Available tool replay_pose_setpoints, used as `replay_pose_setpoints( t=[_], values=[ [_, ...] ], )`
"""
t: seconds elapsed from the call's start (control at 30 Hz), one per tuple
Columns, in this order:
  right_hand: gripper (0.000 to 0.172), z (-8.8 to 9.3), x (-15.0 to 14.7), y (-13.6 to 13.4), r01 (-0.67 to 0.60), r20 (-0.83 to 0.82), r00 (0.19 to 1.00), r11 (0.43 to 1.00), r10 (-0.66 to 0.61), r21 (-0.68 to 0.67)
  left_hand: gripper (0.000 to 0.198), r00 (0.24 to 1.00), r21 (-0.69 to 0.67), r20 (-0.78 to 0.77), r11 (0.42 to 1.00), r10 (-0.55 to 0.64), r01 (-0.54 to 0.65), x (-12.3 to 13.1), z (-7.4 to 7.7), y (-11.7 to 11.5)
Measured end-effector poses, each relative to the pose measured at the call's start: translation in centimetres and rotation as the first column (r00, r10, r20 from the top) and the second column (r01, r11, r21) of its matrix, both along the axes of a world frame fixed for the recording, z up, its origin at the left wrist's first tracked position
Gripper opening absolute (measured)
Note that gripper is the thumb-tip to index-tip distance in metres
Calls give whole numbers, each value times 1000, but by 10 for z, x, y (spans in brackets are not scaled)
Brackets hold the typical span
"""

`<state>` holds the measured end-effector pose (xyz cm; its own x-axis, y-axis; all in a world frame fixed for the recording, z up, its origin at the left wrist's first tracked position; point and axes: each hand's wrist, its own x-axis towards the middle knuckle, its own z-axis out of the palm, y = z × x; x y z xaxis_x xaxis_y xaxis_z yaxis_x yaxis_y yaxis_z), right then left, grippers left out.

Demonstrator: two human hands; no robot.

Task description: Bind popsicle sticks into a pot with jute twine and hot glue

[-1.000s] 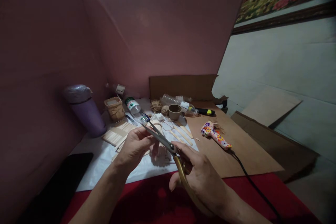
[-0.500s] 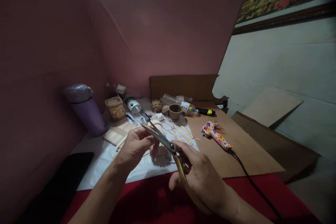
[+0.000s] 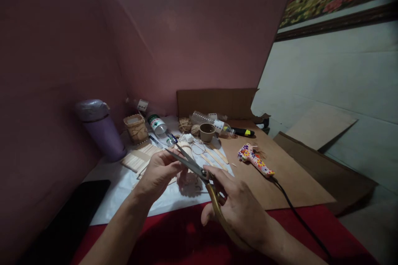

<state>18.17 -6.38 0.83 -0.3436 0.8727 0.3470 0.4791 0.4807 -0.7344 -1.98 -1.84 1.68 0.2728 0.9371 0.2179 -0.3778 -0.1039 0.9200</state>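
Note:
My right hand point(image 3: 244, 209) grips a pair of scissors point(image 3: 192, 166) by its gold-coloured handles, with the blades a little apart and pointing up and left. My left hand point(image 3: 158, 174) is closed in a pinch right at the blades. Whatever its fingertips hold is too small or hidden to make out. Beneath the hands, a pale, scallop-edged piece point(image 3: 190, 188) is partly covered by the fingers and scissors. Flat wooden craft sticks point(image 3: 137, 160) lie in a bundle left of my left hand, and loose sticks point(image 3: 214, 156) lie beyond the scissors.
A floral glue gun point(image 3: 256, 161) with a black cord lies on the cardboard at right. Behind the hands are a small brown pot point(image 3: 207, 133), twine balls point(image 3: 185, 125), clear plastic bottles point(image 3: 157, 124) and a woven basket point(image 3: 136, 129). A purple tumbler point(image 3: 104, 136) leans at left.
The hands and scissors are almost still. The blades seem to have shifted very slightly left, and the whole view moves a touch.

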Motion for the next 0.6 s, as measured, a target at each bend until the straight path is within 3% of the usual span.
replay_pose_setpoints(
  t=[0.23, 0.47, 0.6],
  values=[
    [62, 7, 0, 1, -23, -31, 999, 998, 22, -51, 20, 997, 5, -68, 1000, 27, -27, -1, 3, -2],
    [18, 5, -3, 0, -95, -173, 983, 966, 53, -240, 24, 997, -77, -71, 996, 30, -36, 1, 3, -1],
    [23, 1, -1, 10, -27, -249, 967, 957, -48, -288, 23, 999, -173, -37, 984, 39, -45, 1, 0, 3]
  ],
)
